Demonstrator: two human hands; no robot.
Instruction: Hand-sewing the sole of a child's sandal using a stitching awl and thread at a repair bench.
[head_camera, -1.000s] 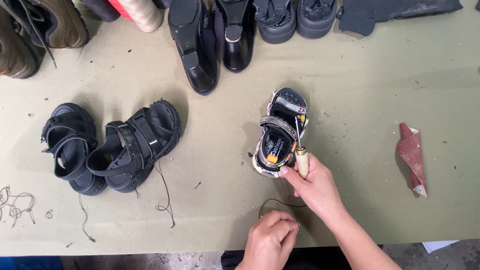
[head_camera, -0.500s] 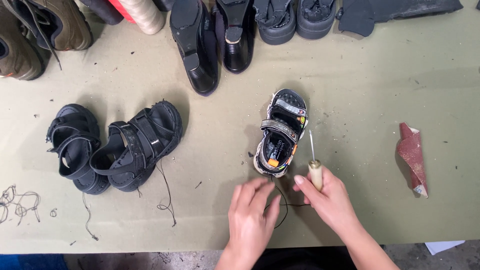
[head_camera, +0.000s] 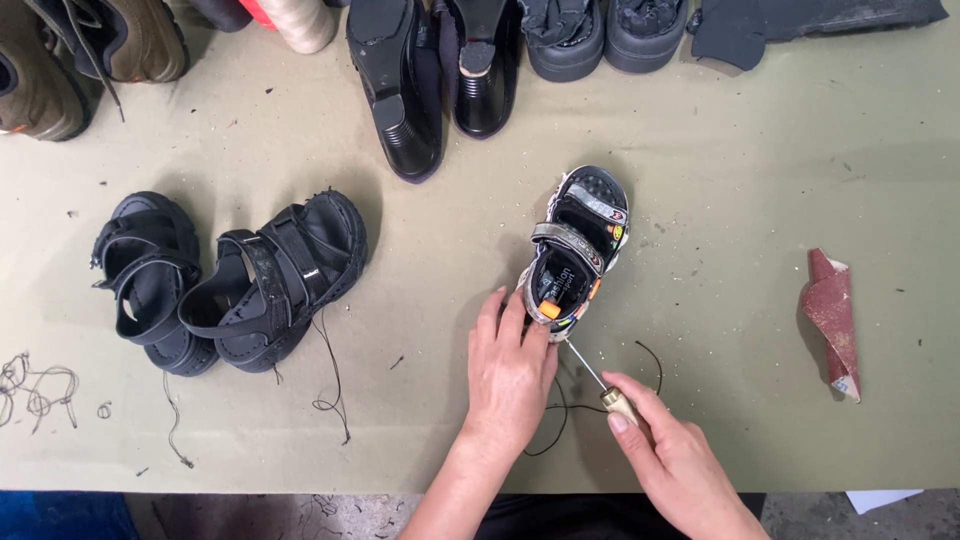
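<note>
Head view: small black strapped child's sandal (head_camera: 572, 255), judged light and flexible, is steadied at its heel by left hand (head_camera: 510, 375), fingers (head_camera: 487, 318) flat; wooden-handled awl (head_camera: 607, 389) is gripped by right hand (head_camera: 680, 465).

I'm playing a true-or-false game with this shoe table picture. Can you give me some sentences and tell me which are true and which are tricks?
1. The left hand touches the heel end of the small sandal. True.
2. The right hand holds a pair of scissors. False: it holds an awl with a wooden handle and a thin metal point.
3. Two black sandals lie on the table, left of the small sandal. True.
4. The reddish sandpaper lies under the small sandal. False: it lies apart, far to the right.
5. The black boots stand at the near edge by the hands. False: they are at the far edge.
</note>
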